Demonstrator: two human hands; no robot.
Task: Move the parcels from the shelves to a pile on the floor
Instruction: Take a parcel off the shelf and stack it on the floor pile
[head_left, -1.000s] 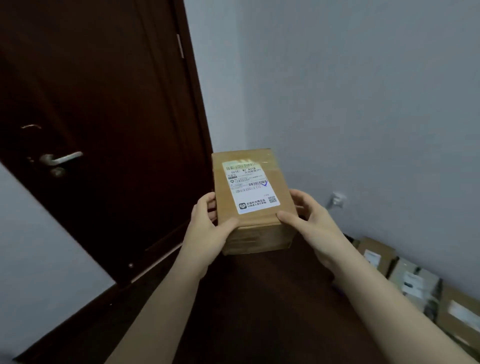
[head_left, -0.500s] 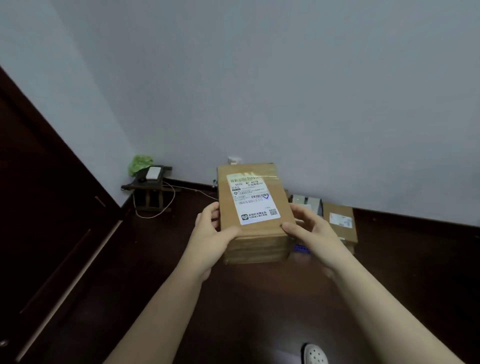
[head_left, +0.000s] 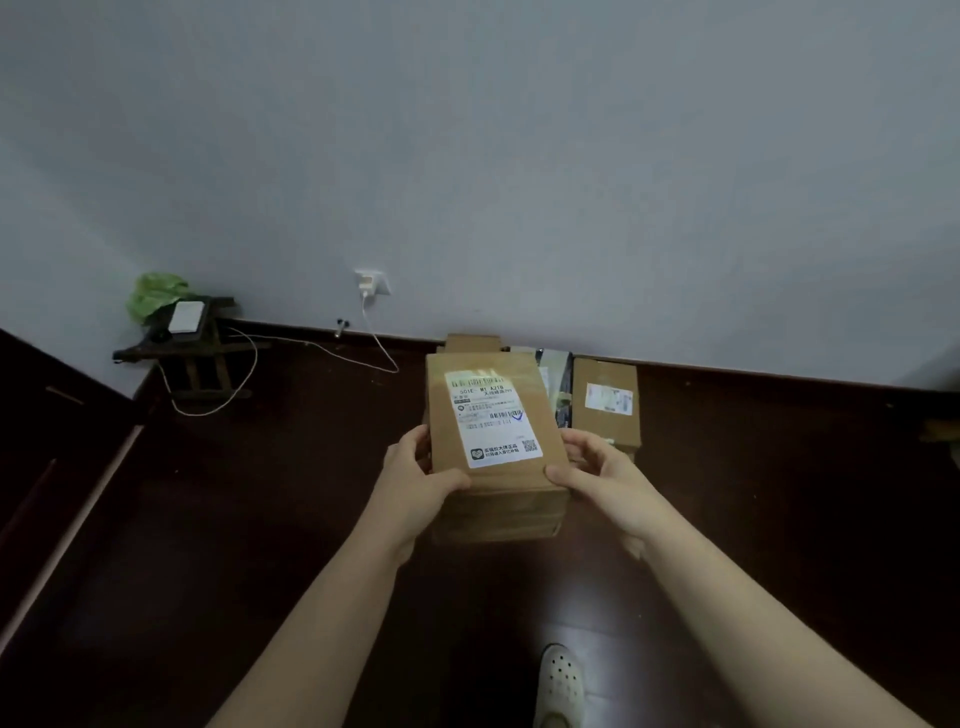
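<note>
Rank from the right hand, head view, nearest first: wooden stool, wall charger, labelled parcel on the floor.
1. Labelled floor parcel, just beyond the right hand gripping the held parcel, by the wall.
2. Wall charger, up-left on the wall.
3. Wooden stool, far left corner.

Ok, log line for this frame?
stage: carry | parcel: held by left hand and right hand | pile: on floor by wall | placed: no

Matt brown cardboard parcel (head_left: 488, 415) with glossy-taped white paper label (head_left: 493, 418); dark polished wood floor (head_left: 260, 519).
</note>
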